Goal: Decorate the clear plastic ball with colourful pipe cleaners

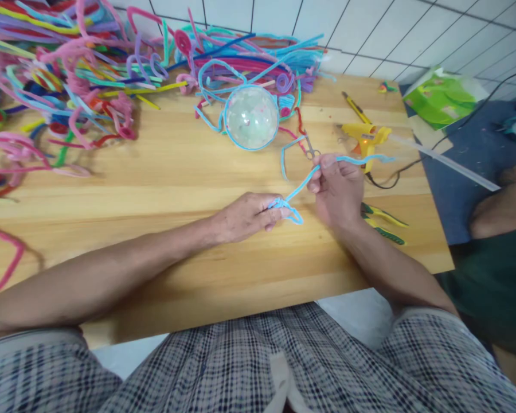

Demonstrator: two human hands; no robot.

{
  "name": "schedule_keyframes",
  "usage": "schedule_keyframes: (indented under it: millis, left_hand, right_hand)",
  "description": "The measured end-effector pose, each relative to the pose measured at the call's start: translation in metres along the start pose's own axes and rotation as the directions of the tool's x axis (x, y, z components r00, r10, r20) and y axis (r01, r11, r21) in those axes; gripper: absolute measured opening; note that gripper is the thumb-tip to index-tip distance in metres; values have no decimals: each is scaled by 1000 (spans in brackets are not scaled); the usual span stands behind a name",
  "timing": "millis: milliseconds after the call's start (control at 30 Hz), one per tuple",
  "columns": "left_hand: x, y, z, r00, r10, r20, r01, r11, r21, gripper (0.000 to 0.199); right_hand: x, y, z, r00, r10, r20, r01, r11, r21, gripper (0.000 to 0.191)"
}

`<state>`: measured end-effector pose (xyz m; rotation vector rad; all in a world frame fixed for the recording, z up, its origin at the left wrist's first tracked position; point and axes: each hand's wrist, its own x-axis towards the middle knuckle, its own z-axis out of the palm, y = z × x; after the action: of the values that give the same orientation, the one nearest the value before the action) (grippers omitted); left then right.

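Observation:
Between my two hands runs a light blue pipe cleaner (301, 188). My left hand (248, 217) pinches its looped, twisted end, and a small loop sticks out past the thumb. My right hand (340, 189) is closed on the straight length, whose free tail reaches out to the right. Behind them on the table stands a clear round ball (251, 118) ringed with blue pipe cleaner, with blue loops rising at its back. Small scissors (311, 150) lie just beyond my right hand, beside a bent blue piece (284, 158).
A yellow glue gun (366, 137) with a cord, a utility knife (355, 106) and green-yellow pliers (384, 223) lie to the right on the wooden table (163, 183). Piles of coloured pipe cleaners (86, 74) fill the back left. Another person's arm (505, 201) shows at the right edge.

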<state>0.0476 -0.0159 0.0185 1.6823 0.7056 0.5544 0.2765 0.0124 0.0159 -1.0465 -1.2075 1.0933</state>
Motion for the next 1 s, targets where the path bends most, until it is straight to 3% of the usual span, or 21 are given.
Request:
schedule_keyframes:
  millis: [67,167,400,567,667,833,1000]
  left_hand:
    - [2,-2,0,1000,8,-7,-8,998,-57,39]
    - [3,-3,0,999,-15,-30,12,992,-122,37]
    - [2,-1,-3,999,-27,-37,21,989,-147,31]
    - [3,0,-3,999,-23,48,30,986,-162,19]
    - [1,3,1,998,-7,65,21,977,-214,12]
    - [-7,10,10,998,49,-39,-57,969,-241,25]
    - [-1,1,12,972,-90,-215,-18,891,-453,48]
  right_hand:
    - [2,1,-1,994,91,56,-94,994,48,46]
    - [-2,2,0,981,131,144,-145,985,94,46]
    - [-14,-5,5,944,-4,329,3,1000,5,44]
    - [-15,-17,9,908,52,415,8,990,-141,43]
    - [-16,-13,11,919,114,377,-78,991,-110,50]
    - [-19,-2,16,954,185,236,-192,981,9,50]
    - [-12,0,17,975,165,147,-179,980,84,56]
